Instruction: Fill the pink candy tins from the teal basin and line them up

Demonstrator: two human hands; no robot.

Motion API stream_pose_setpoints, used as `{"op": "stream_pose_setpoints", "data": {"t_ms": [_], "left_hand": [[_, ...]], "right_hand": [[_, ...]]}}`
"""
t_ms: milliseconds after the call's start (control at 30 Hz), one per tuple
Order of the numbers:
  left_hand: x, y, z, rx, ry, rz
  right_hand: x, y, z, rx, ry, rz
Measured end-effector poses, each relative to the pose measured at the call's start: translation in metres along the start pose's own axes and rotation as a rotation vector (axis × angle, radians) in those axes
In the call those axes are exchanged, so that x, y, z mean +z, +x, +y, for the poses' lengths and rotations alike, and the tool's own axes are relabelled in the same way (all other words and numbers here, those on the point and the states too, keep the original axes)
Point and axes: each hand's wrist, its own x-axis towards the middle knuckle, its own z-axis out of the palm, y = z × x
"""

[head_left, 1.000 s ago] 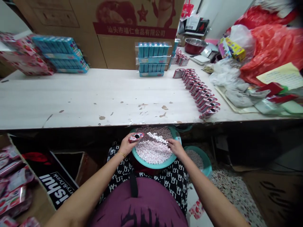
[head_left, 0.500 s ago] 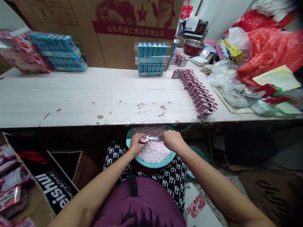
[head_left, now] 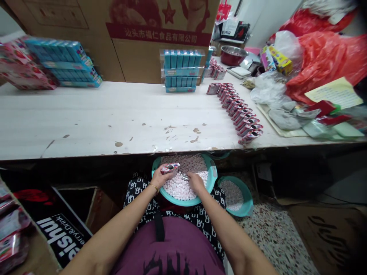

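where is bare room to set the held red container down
The held red container could fit the bare part of the white table between the blue packs and near edge, left of the row of similar containers. Right of that row, bags crowd it.

two teal basins point(head_left: 183, 203) point(head_left: 249, 206); one held container point(head_left: 166, 169); one metal tool point(head_left: 185, 177); one red bowl point(head_left: 231, 58); white pellets point(head_left: 179, 189) beyond counting

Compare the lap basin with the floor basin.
Place: the lap basin sits at the person's lap; the floor basin is lower, to the right.
Hands: the left hand and right hand are over the lap basin; neither is at the floor basin.
Apparent size: lap basin larger, floor basin smaller.
Shared: both teal, holding small pale pieces.
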Motion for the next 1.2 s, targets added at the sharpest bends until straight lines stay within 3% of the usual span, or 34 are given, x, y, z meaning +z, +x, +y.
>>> {"op": "stream_pose_setpoints", "data": {"t_ms": [67, 133, 267, 367, 433, 600, 733, 867, 1033, 1200], "left_hand": [[-0.005, -0.002, 0.005, -0.007, -0.089, 0.024], [-0.015, -0.004, 0.011, 0.025, -0.114, 0.063], [-0.028, -0.005, 0.017, 0.097, 0.025, 0.131], [-0.020, -0.005, 0.015, 0.198, 0.150, 0.080], [-0.008, -0.005, 0.013, 0.307, 0.238, 0.031], [0.013, -0.010, 0.014, 0.440, 0.383, -0.032], [0.013, -0.013, 0.011, 0.438, 0.427, -0.048], [0.009, -0.012, 0.004, 0.426, 0.393, -0.019], [0.004, -0.010, 0.002, 0.259, 0.213, 0.013], [0.013, -0.016, 0.021, 0.134, -0.026, -0.095]], "right_hand": [[0.013, 0.009, 0.002, -0.018, 0.075, 0.018], [0.010, 0.012, 0.010, -0.039, 0.157, 0.024], [-0.024, 0.003, 0.034, -0.094, 0.277, 0.036], [-0.056, -0.010, 0.033, -0.187, 0.359, 0.080], [-0.077, -0.021, 0.021, -0.232, 0.291, 0.088], [-0.117, -0.048, -0.028, -0.194, -0.262, 0.059], [-0.127, -0.062, -0.068, -0.156, -0.575, 0.000], [-0.129, -0.072, -0.093, -0.249, -0.666, 0.003], [-0.145, -0.077, -0.079, -0.232, -0.654, 0.088], [-0.139, -0.063, -0.059, -0.281, -0.303, 0.189]]}}
